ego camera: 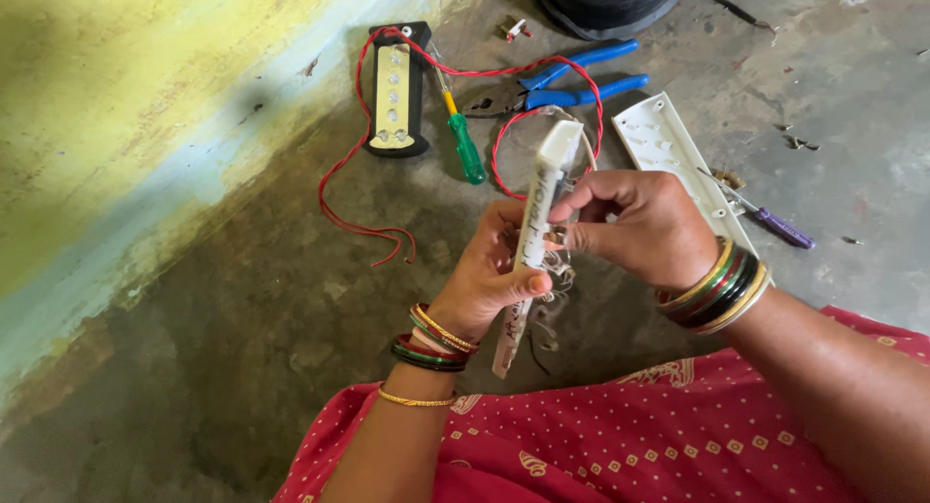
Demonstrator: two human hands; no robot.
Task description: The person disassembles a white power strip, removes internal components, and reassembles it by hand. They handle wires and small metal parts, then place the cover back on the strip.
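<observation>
My left hand (489, 275) grips a long white plastic casing (541, 198) of a power strip, held on edge and tilted. My right hand (644, 227) pinches at small wires and metal parts on the casing's side near its middle. Thin wires dangle below the casing. A red twisted wire (360, 188) loops from the casing's top end across the floor. Both wrists wear coloured bangles.
On the concrete floor lie a black board with a cream socket plate (395, 91), a green-handled screwdriver (466, 147), blue-handled pliers (557, 82), a white cover plate (678, 159), a purple-handled screwdriver (780, 227) and a black round object (608, 0). A yellow wall stands at left. Red patterned cloth covers my lap.
</observation>
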